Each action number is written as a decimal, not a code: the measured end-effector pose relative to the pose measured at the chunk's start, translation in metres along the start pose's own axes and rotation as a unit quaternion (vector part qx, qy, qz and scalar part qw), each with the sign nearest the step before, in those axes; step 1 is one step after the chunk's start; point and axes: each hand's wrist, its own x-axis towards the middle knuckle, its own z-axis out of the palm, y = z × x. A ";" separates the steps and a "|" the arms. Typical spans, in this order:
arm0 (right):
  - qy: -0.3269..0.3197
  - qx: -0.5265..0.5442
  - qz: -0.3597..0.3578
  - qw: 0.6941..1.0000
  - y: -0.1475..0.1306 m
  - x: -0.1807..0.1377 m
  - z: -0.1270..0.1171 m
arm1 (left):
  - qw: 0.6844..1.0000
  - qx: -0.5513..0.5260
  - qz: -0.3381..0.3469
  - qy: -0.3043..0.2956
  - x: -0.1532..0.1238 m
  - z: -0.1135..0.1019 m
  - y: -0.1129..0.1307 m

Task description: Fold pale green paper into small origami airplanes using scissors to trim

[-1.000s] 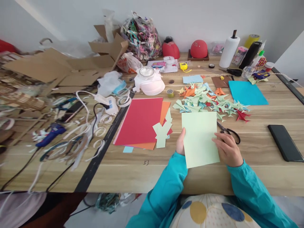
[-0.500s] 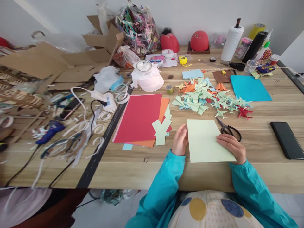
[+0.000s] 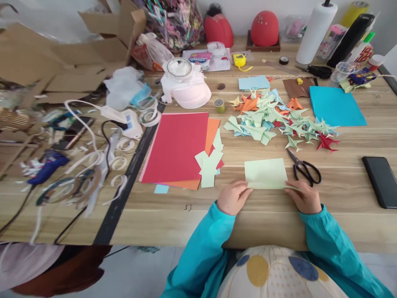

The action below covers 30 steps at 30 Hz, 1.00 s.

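Note:
A pale green sheet of paper (image 3: 266,173) lies near the table's front edge, now a short, wide rectangle that looks folded over. My left hand (image 3: 234,196) pinches its near left corner between thumb and fingers. At the near right corner, my right hand (image 3: 304,196) grips the paper the same way. Just beyond my right hand rest black-handled scissors (image 3: 305,169), blades pointing away to the left. Behind the paper spreads a heap of folded paper pieces (image 3: 263,120), mostly pale green, with some orange, blue and red.
To the left lie red sheets (image 3: 176,145) over orange ones, with pale green cut pieces (image 3: 209,167) at their edge. A blue sheet (image 3: 336,105) is at the back right, a black phone (image 3: 381,181) far right. A blue glue gun (image 3: 49,166) and cables clutter the left side.
The pale green sheet has gone from full size, lying flat, to about half its height. Both hands have moved to its near corners and closed on them. The view has shifted slightly.

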 end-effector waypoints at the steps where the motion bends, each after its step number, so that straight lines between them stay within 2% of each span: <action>1: 0.010 -0.020 0.031 0.999 -0.002 0.000 0.003 | 1.000 0.029 -0.002 -0.005 0.000 -0.001 0.001; 4: 0.024 -0.091 0.103 0.990 -0.008 0.005 0.010 | 0.995 0.101 -0.007 -0.005 0.001 -0.001 0.004; 7: 0.023 -0.157 0.152 0.975 -0.013 0.014 0.015 | 0.991 0.131 -0.029 0.026 0.003 0.001 0.006; 16: 0.023 -0.264 0.224 0.938 -0.025 0.033 0.022 | 0.976 0.161 -0.092 0.117 0.005 0.017 -0.003; 21: 0.033 -0.256 0.204 0.944 -0.026 0.030 0.022 | 0.965 0.193 -0.101 0.144 0.004 0.023 0.000; 25: 0.006 -0.222 0.133 0.966 -0.027 0.027 0.019 | 0.955 0.232 -0.078 0.166 0.006 0.027 0.002; 30: -0.013 -0.271 0.113 0.956 -0.027 0.027 0.019 | 0.936 0.279 -0.061 0.205 0.007 0.027 0.004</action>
